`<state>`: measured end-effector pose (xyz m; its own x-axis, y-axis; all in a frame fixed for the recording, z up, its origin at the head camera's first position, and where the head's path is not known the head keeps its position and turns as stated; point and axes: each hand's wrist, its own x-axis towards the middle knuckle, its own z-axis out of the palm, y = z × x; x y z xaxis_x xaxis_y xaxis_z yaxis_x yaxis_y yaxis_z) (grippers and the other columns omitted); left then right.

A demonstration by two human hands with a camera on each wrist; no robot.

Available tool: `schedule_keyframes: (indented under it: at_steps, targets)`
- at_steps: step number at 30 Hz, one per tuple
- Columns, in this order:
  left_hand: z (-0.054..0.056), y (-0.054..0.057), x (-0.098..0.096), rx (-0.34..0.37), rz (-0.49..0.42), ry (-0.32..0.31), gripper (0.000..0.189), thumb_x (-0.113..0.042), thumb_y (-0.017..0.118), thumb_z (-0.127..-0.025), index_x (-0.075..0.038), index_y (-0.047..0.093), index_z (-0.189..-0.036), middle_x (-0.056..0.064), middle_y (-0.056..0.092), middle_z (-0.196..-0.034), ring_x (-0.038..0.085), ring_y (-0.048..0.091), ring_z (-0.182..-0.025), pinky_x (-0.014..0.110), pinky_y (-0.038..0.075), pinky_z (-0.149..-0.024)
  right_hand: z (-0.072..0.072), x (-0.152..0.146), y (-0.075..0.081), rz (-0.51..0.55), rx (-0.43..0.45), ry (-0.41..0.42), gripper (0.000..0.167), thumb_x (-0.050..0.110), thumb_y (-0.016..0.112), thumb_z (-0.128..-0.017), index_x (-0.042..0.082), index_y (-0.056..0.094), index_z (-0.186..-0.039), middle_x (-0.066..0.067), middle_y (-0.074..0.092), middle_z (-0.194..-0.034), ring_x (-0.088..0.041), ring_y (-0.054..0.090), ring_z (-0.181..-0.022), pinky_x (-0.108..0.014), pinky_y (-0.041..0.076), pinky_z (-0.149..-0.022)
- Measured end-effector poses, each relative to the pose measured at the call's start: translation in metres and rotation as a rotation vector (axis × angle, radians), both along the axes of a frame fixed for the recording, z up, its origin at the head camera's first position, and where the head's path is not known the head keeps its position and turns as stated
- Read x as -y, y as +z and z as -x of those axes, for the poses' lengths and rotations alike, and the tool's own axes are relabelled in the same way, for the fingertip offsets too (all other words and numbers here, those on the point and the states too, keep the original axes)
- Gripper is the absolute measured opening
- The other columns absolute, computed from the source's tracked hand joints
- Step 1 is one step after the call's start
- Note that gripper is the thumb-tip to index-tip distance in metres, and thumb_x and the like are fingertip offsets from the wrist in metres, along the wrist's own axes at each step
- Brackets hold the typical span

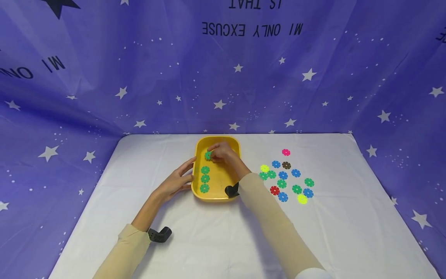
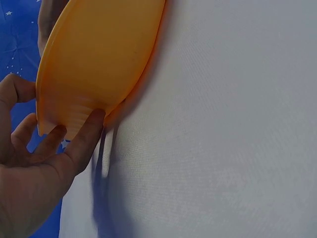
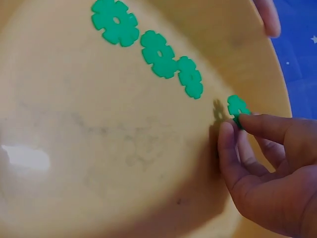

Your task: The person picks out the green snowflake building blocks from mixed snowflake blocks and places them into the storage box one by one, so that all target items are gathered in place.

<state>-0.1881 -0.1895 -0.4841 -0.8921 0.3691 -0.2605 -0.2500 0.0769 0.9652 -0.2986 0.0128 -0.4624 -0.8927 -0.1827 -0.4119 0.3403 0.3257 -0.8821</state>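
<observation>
A yellow tray (image 1: 221, 188) stands on the white-covered table. Against its left outer wall rest the spread fingers of my left hand (image 1: 175, 182); the left wrist view shows the fingertips (image 2: 94, 121) touching that wall (image 2: 99, 64) from outside. Inside the tray, my right hand (image 1: 224, 153) pinches a green snowflake disc (image 3: 237, 106) between thumb and finger, close to the left wall near the far end. Three more green snowflake discs (image 1: 205, 178) lie in a column along the tray's left side, nearer the front.
Right of the tray, loose snowflake discs lie scattered on the table (image 1: 348, 232): several blue (image 1: 283, 175) and green (image 1: 309, 182), two yellow (image 1: 302, 199), one red (image 1: 275, 190), one brown (image 1: 286, 165) and one pink (image 1: 286, 152). A purple starred curtain (image 1: 195, 85) hangs behind.
</observation>
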Motion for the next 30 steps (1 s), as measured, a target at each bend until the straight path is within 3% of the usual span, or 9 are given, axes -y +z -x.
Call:
schedule_keyframes:
  at_steps: [4, 13, 24, 30]
  targets:
    - [0.000, 0.001, -0.001, -0.007, -0.001, -0.005, 0.076, -0.003, 0.052, -0.095, -0.023, 0.020, -0.161, 0.011, 0.013, -0.166, 0.041, 0.044, -0.132, 0.043, 0.053, -0.096, 0.000, 0.001, -0.006, -0.021, 0.009, 0.025, 0.027, -0.009, 0.063, -0.088, -0.002, 0.073, -0.113, -0.012, 0.066, -0.088, -0.020, 0.062, -0.062, -0.034, 0.061, -0.074]
    - [-0.001, 0.001, -0.001, -0.005, -0.025, -0.014, 0.077, -0.001, 0.052, -0.095, -0.022, 0.019, -0.162, 0.011, 0.010, -0.166, 0.041, 0.034, -0.140, 0.044, 0.052, -0.098, 0.002, 0.007, -0.013, -0.166, -0.064, 0.050, 0.024, -0.007, 0.071, -0.082, 0.000, 0.077, -0.104, -0.008, 0.067, -0.085, -0.016, 0.058, -0.059, -0.022, 0.055, -0.056]
    - [-0.001, 0.001, -0.001, -0.007, -0.029, -0.014, 0.077, 0.000, 0.051, -0.095, -0.021, 0.019, -0.162, 0.011, 0.010, -0.166, 0.041, 0.033, -0.140, 0.044, 0.052, -0.097, 0.000, 0.008, -0.009, -0.192, -0.057, 0.093, 0.022, -0.004, 0.072, -0.084, -0.001, 0.077, -0.105, -0.009, 0.069, -0.087, -0.017, 0.060, -0.064, -0.023, 0.057, -0.063]
    - [-0.001, 0.001, -0.001, -0.008, -0.036, -0.011, 0.077, 0.001, 0.050, -0.095, -0.021, 0.019, -0.161, 0.012, 0.011, -0.166, 0.042, 0.037, -0.138, 0.045, 0.052, -0.097, 0.000, 0.001, 0.003, -0.158, -0.047, 0.153, 0.025, 0.000, 0.068, -0.087, -0.002, 0.074, -0.111, -0.014, 0.069, -0.087, -0.020, 0.055, -0.064, -0.029, 0.055, -0.068]
